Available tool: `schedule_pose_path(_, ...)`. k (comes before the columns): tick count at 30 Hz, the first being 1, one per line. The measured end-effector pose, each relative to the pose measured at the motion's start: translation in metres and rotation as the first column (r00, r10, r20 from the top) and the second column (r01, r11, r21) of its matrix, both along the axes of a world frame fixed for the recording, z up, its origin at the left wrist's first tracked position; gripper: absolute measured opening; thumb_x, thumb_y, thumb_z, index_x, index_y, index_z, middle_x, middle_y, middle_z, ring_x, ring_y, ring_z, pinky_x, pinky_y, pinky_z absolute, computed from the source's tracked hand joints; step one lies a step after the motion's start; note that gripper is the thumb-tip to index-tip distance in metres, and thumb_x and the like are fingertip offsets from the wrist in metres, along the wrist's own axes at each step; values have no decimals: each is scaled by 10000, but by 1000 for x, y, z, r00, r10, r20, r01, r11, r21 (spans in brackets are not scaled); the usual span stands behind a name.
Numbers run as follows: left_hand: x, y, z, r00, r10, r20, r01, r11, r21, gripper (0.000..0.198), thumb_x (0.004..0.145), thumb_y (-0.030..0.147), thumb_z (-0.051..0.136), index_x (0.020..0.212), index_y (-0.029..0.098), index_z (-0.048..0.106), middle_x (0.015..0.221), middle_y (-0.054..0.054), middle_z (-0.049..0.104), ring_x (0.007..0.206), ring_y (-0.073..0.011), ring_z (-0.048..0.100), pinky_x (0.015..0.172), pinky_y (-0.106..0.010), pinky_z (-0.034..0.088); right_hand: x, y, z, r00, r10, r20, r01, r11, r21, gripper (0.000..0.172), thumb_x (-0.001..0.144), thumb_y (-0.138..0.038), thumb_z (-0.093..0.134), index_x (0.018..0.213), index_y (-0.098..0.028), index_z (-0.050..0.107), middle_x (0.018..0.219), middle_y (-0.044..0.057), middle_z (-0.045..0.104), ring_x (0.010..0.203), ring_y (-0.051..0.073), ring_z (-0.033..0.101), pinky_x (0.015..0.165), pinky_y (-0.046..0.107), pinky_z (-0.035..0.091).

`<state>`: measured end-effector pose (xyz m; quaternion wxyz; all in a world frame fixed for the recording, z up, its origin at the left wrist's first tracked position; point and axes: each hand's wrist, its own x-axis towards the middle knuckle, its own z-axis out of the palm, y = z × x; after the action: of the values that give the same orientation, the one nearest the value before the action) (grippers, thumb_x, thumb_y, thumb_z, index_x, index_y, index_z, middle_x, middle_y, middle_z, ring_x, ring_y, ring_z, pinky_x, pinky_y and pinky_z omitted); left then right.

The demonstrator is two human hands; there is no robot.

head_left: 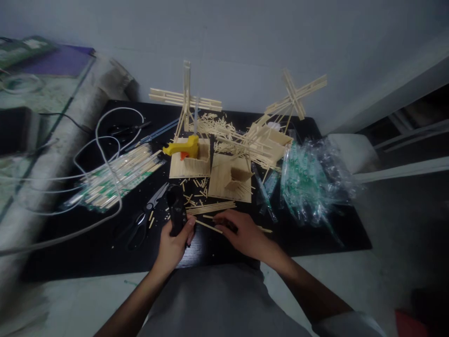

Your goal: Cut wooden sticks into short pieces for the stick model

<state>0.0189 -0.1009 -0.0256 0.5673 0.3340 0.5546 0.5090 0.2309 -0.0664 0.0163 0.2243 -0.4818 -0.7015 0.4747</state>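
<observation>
My left hand point(173, 243) is closed round the handle of a black cutting tool point(176, 208) that stands on the black table point(87, 243). My right hand point(242, 234) lies on the table just right of it, fingers bent over a thin wooden stick point(208, 226). A small bundle of cut sticks point(210, 207) lies just beyond both hands. Further back are two flat stick bases, each with a small box on it point(231, 180), and two stick windmill models point(185, 98).
Black scissors point(147, 215) lie left of my left hand. A yellow glue gun point(182, 147) rests on the left base. Packs of wrapped chopsticks point(119, 180) under white cables point(105, 154) fill the left side, empty plastic wrappers point(312, 182) the right. Loose stick offcuts are scattered about.
</observation>
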Motion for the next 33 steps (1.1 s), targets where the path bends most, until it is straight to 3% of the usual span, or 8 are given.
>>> schedule_pose_path(3,0,-1,-3,1000,0,-10,0,1000,-3,339,853,475,777,852,171,628,515,80,473,433,-79,424,452,-225,352,1,-2,5,996,66,-57,-70,995,-72,270,1000,-157,555,1182,-222,742,1069,50,795,926,186,742,838,300,549)
schedule_pose_path(6,-1,-2,-4,1000,12,-24,-12,1000,-7,336,847,469,781,851,168,633,516,76,483,436,-78,426,452,-222,353,2,-3,8,987,93,-130,-115,979,-171,380,920,-47,533,1196,-214,736,1003,26,794,815,150,727,762,262,551)
schedule_pose_path(14,0,-1,-1,999,23,-46,-24,999,-29,337,832,466,792,824,165,642,500,75,484,426,-76,424,431,-212,357,0,-1,10,971,5,-238,-65,967,-246,435,783,10,517,1092,-187,753,932,26,782,775,142,705,748,266,552)
schedule_pose_path(19,0,-3,-3,998,32,-48,-33,999,-27,332,834,459,795,825,164,644,509,71,491,429,-76,431,432,-209,366,-2,-2,14,966,17,-258,-83,966,-246,279,823,-66,587,991,-178,779,894,34,770,772,151,701,725,264,549)
schedule_pose_path(23,-1,-3,-2,999,29,-33,-30,999,-12,339,844,466,788,816,166,632,546,60,501,447,-80,448,444,-216,379,21,5,17,977,69,-202,-107,977,-183,191,841,-125,624,886,-187,799,882,37,773,791,162,719,756,277,552)
schedule_pose_path(27,-1,0,4,1000,15,4,-15,1000,8,383,854,497,772,757,180,581,551,64,465,448,-83,441,445,-224,382,62,19,13,976,-182,-119,160,972,-174,143,894,-260,643,932,-197,765,811,33,769,724,179,729,688,284,555)
schedule_pose_path(30,0,1,4,1000,-1,13,0,1000,10,462,862,531,758,659,184,530,526,57,445,441,-83,431,440,-228,374,80,28,5,907,-418,-57,418,908,-12,179,890,-373,697,915,-196,709,756,26,741,655,185,715,648,290,540)
schedule_pose_path(33,0,0,2,1000,0,-6,0,1000,3,540,876,551,743,573,186,485,489,51,423,427,-77,410,428,-228,351,76,36,-2,866,-499,11,495,861,113,201,889,-393,700,932,-196,702,766,37,745,653,203,718,654,310,541)
